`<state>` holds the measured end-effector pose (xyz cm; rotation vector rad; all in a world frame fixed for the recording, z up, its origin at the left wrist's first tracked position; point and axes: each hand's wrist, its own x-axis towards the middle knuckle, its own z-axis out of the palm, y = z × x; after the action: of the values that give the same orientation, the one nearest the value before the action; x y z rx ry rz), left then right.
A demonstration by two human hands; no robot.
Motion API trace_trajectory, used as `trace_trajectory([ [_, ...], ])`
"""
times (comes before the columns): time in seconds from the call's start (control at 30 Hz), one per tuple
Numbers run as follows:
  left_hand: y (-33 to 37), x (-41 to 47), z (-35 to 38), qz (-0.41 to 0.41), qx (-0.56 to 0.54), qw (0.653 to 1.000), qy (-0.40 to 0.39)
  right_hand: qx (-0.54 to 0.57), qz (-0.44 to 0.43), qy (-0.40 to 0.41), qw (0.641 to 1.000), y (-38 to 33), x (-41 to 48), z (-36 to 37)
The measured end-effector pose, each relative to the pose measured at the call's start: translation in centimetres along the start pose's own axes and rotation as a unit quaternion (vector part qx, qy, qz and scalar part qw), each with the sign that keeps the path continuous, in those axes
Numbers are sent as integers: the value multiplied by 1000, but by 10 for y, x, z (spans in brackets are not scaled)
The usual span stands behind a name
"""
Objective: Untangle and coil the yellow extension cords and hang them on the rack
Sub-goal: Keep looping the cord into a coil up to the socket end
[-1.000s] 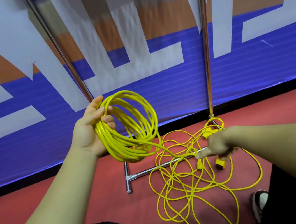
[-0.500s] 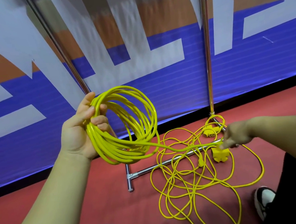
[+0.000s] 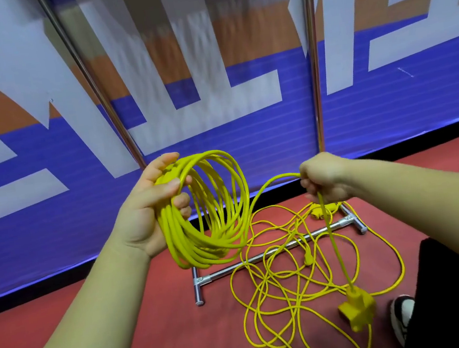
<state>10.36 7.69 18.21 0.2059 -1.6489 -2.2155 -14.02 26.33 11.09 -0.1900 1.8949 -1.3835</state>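
Red floor, 1 coil, 1 trailing cord

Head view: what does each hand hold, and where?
Left hand grips the yellow cord coil by its upper-left loops; right hand grips the cord's free length above its yellow socket block.

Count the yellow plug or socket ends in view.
3: a socket block hangs below the right hand; a small plug lies in the floor tangle; another end sits by the rack foot. Others may be hidden.
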Motion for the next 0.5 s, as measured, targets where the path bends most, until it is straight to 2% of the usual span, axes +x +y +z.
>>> trace_trajectory([
  [0.03, -4, 0, 3, 0, -15, 1000, -4, 30, 14, -18, 999, -6, -3, 2],
  [0.13, -13, 0, 13, -19, -3, 1000, 6, 77, -12, -61, 995, -28, -25, 10],
  [0.3, -21, 0, 32, -37, 21, 999, 13, -77, -126, -36, 988, -45, -52, 19],
  [0.5, -26, 1, 36, -44, 65, 997, 24, -99, -129, -98, 982, -53, -72, 22],
])
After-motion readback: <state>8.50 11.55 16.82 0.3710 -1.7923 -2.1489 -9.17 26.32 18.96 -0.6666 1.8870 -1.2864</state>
